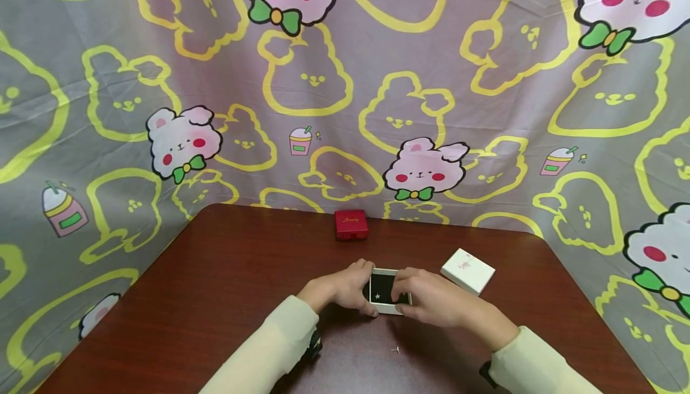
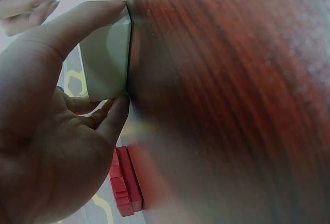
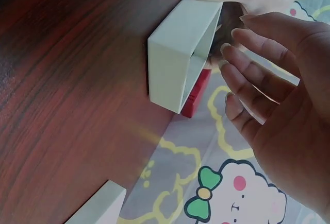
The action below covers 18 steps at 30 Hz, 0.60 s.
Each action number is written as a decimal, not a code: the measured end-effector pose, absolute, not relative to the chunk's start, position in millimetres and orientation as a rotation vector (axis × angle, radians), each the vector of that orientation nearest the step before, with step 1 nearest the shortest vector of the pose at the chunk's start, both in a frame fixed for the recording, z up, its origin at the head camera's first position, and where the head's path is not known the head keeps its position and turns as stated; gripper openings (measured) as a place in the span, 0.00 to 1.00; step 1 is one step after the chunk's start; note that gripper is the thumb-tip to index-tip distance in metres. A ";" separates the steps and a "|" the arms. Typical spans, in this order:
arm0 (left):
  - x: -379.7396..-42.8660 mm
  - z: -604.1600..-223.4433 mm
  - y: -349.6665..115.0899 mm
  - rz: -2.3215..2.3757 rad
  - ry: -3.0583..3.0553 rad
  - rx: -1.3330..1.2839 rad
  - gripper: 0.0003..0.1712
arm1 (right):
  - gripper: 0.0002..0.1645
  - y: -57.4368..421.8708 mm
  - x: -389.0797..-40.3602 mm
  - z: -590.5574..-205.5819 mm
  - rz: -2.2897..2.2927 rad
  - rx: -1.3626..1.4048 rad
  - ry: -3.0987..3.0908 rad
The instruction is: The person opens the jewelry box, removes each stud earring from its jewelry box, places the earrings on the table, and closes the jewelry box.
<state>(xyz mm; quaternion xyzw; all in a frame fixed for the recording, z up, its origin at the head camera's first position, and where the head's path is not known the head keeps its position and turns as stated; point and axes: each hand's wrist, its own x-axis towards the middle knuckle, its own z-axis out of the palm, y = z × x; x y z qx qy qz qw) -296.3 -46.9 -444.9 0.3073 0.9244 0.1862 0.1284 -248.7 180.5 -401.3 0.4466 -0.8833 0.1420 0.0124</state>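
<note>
My left hand (image 1: 353, 286) grips a small white box (image 1: 387, 308) by its left end, thumb at the front corner and fingers behind. Inside lies a black pad (image 1: 381, 282) bearing a tiny silver star stud (image 1: 378, 296). Over the box's right part is my right hand (image 1: 431, 295), its fingertips at the pad. The right wrist view shows those fingers (image 3: 252, 77) loosely bent and spread beside the box's open top. A second small stud (image 1: 396, 349) lies on the table in front of the box.
A white lid (image 1: 468, 271) with red print lies to the right of the box. Farther back stands a red box (image 1: 351, 224) with gold lettering. The brown wooden table (image 1: 242, 262) runs back to a patterned cloth (image 1: 323, 190) hanging behind and along both sides.
</note>
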 end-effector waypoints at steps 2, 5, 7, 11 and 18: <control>-296.5 -445.0 -46.7 0.539 2.690 0.893 0.47 | 0.04 181.0 -250.0 -401.5 0.463 1.396 -2.759; -296.4 -445.0 -46.5 0.534 2.695 0.894 0.47 | 0.05 181.4 -252.1 -401.5 0.500 1.411 -2.757; -296.2 -445.1 -46.2 0.533 2.700 0.900 0.47 | 0.06 181.5 -253.2 -401.5 0.512 1.408 -2.758; -296.2 -445.3 -45.9 0.530 2.706 0.904 0.47 | 0.08 181.2 -256.6 -402.0 0.503 1.386 -2.765; -296.5 -444.3 -45.9 0.527 2.686 0.885 0.49 | 0.12 178.8 -264.0 -404.8 0.522 1.344 -2.809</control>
